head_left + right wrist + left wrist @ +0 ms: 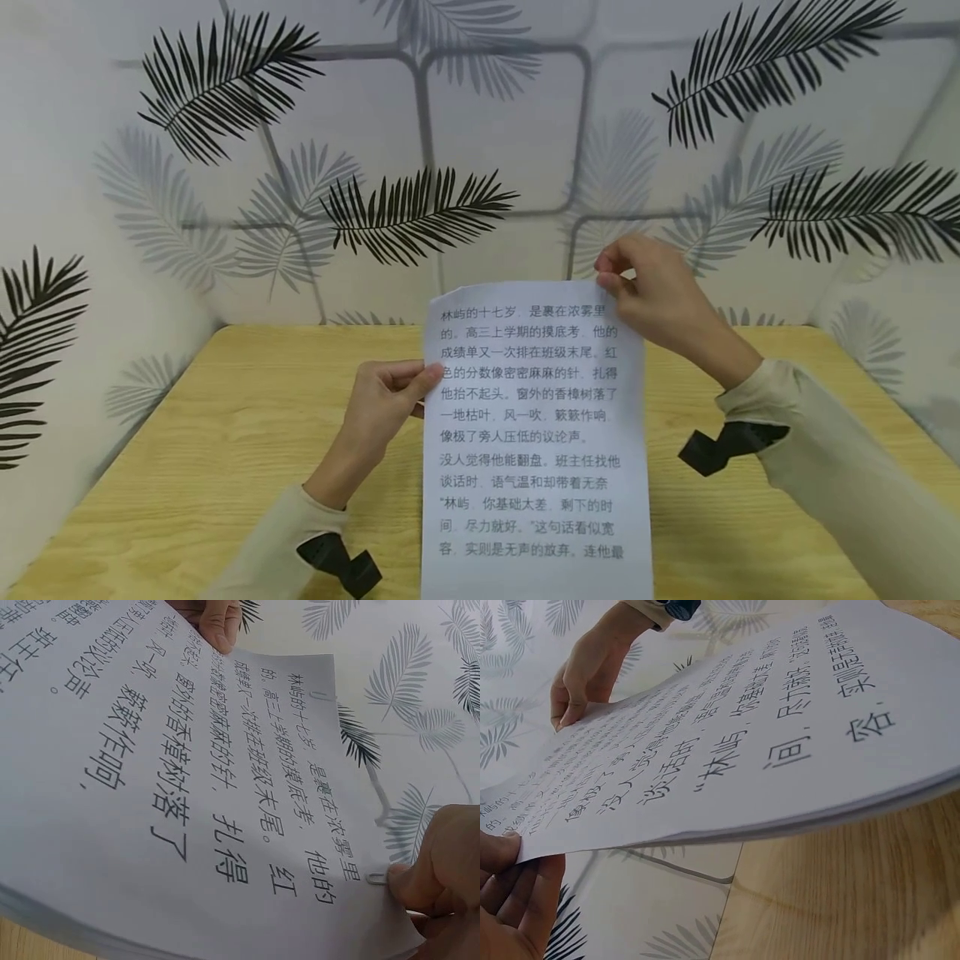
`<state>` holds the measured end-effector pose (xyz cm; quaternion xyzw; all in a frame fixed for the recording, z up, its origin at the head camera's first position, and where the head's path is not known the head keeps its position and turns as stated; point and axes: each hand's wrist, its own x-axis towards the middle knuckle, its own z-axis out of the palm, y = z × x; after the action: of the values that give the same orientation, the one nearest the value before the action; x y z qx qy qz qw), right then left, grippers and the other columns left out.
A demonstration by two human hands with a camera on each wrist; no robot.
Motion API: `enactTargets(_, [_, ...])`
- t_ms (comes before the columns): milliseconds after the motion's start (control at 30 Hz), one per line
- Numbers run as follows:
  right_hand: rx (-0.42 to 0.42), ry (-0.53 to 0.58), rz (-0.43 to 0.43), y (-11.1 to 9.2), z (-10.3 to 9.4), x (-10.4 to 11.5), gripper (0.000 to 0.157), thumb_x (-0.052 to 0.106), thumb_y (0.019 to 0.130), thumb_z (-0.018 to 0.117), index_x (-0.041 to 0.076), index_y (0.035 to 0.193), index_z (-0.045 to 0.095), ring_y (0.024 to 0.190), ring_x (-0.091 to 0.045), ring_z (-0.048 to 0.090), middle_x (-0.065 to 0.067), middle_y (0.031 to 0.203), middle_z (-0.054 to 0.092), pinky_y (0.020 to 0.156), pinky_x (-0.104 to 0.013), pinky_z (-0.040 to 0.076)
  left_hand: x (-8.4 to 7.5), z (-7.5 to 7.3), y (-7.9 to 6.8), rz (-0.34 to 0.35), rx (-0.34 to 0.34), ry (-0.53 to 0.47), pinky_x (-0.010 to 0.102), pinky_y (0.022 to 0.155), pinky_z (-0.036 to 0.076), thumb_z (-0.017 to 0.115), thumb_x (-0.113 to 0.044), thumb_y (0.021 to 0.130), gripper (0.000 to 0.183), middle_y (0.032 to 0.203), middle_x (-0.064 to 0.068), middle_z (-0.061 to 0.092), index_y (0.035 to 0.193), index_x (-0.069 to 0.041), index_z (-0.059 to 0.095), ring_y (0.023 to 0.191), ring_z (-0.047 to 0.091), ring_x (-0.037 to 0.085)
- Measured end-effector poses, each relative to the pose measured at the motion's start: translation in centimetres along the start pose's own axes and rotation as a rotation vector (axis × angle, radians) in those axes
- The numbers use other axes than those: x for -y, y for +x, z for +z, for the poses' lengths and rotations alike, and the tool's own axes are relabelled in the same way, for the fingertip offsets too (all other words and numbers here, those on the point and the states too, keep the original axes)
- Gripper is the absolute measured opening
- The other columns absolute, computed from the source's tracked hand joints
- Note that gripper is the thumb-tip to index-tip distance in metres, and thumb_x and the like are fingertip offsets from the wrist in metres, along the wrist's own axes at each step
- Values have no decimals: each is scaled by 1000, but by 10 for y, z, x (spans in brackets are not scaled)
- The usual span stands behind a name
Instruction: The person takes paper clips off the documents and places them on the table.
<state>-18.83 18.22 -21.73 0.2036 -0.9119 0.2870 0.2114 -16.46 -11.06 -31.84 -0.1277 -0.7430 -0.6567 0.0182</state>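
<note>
A stack of printed paper sheets [536, 446] is held up over the table, its text facing me. My left hand [381, 408] grips the stack's left edge, thumb on the front and fingers behind. At the top right corner, my right hand [654, 287] pinches the end of a paper clip [376, 878] with the thumb and a finger. The clip's loop lies over the front sheet beside the text. Farther along the same top edge sits another paper clip [322, 695]. Several sheet edges show along the stack's side in the left wrist view.
Below the sheets is a wooden table [225, 450]. A pale backdrop [495, 125] with dark and grey leaf prints rises behind it and along the sides. A black wrist mount [731, 446] is strapped on the right sleeve, with another [341, 562] on the left.
</note>
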Motion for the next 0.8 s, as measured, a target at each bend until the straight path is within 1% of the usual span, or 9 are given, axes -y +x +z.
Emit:
enactTargets(200, [-34, 42, 31, -5, -7, -5, 6, -8, 91, 55, -3, 89, 51, 98, -30, 58, -19, 101, 60, 83, -42, 53, -2, 12, 8, 20, 32, 1, 27, 61, 58, 62, -6, 94, 22, 91, 23, 72, 108, 10, 69, 67, 71, 15])
enactTargets(367, [-7, 154, 67, -4, -3, -3, 5, -6, 93, 53, -4, 89, 51, 102, -30, 59, -20, 104, 62, 89, -41, 53, -4, 8, 2, -1, -10, 14, 26, 61, 58, 61, -3, 93, 23, 91, 23, 72, 108, 12, 67, 66, 70, 13])
enactTargets(467, [-18, 202, 107, -4, -1, -3, 7, -3, 95, 53, -3, 88, 52, 104, -29, 60, -19, 106, 63, 90, -38, 52, -6, 6, -2, -7, -21, 10, 26, 61, 58, 61, -2, 93, 22, 90, 24, 72, 108, 13, 67, 66, 70, 13])
enactTargets(500, [-34, 215, 117, -4, 1, -3, 8, -2, 95, 53, -3, 87, 52, 104, -28, 61, -19, 105, 63, 90, -36, 52, -6, 4, -3, -3, -15, 11, 26, 61, 58, 61, -3, 93, 23, 90, 24, 72, 108, 13, 67, 66, 70, 13])
enactTargets(567, [-72, 227, 129, -4, 2, -5, 10, -2, 95, 54, -3, 85, 51, 102, -27, 62, -18, 103, 64, 85, -29, 51, -6, 4, -3, 2, -1, 9, 27, 62, 59, 62, -4, 93, 24, 91, 24, 72, 108, 13, 67, 67, 70, 13])
enactTargets(633, [-107, 224, 120, -5, 1, -7, 12, -2, 95, 54, -3, 84, 50, 100, -25, 62, -18, 101, 65, 82, -21, 49, -5, 5, -2, 7, -1, 8, 26, 61, 58, 62, -5, 93, 23, 90, 23, 72, 107, 13, 67, 66, 70, 13])
enactTargets(700, [-147, 213, 109, -5, 1, -8, 12, -2, 95, 54, -2, 83, 52, 96, -22, 62, -17, 99, 66, 76, -18, 47, -4, 5, -2, 5, -15, 10, 27, 60, 58, 62, -4, 93, 22, 90, 23, 72, 107, 12, 68, 66, 70, 13])
enactTargets(733, [-170, 207, 105, -4, 0, -8, 12, -2, 95, 54, -2, 84, 53, 94, -17, 62, -16, 99, 66, 73, -17, 45, -3, 4, -2, 3, -23, 12, 27, 61, 58, 62, -4, 93, 22, 90, 23, 72, 107, 12, 68, 65, 70, 14])
enactTargets(800, [-209, 200, 108, -4, -2, -10, 10, 0, 96, 54, -2, 87, 55, 91, -10, 59, -15, 99, 66, 73, -18, 44, -2, 3, -3, 3, -44, 14, 27, 60, 58, 62, -3, 93, 21, 89, 23, 72, 106, 12, 68, 65, 70, 13])
